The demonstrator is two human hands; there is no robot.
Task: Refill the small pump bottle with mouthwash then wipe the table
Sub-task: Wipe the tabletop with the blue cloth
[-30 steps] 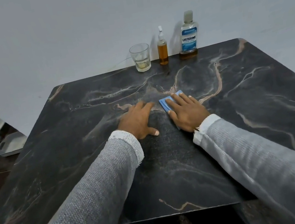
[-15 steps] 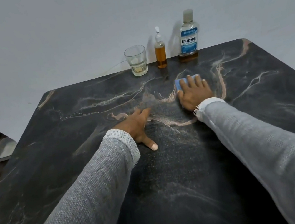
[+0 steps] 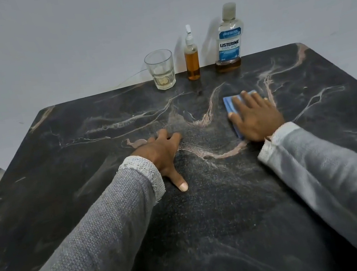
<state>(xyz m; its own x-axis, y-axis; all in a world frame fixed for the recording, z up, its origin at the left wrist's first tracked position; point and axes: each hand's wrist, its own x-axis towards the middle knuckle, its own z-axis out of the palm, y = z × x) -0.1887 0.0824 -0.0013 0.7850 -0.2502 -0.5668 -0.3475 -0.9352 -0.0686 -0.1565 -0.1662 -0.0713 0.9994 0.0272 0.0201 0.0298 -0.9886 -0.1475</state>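
Plain grey wall backs a dark marble-patterned table (image 3: pixel 318 159), veined in pale pink and white. Three items stand in a row along the table's far edge, against the wall. Leftmost: a clear glass (image 3: pixel 160 69), upright, with a shallow layer of pale liquid at the bottom. Middle: the small pump bottle (image 3: pixel 192 58), upright, filled with amber liquid nearly to the shoulder, white pump fitted on top. Rightmost: the mouthwash bottle (image 3: pixel 227 39), upright, cap on, blue label facing the camera (only a low band of amber liquid shows at its base). Glass, pump bottle and mouthwash bottle stand near one another but apart.

Right hand (image 3: pixel 256 117) lies flat, palm down, on a folded blue cloth (image 3: pixel 230 106), fingers straight and spread, pressing the cloth to the table right of centre, well short of the bottles. Blue edges of the cloth show past the fingertips and along the thumb side. Grip state: fingers apart, not curled round the cloth.

Left hand (image 3: pixel 163 152) rests palm down on the bare table near centre, fingers extended, thumb pointing back toward the person, holding nothing.

Both forearms wear grey knitted sleeves. At far left, beyond the table's edge, a grey object is partly visible; its identity cannot be determined.
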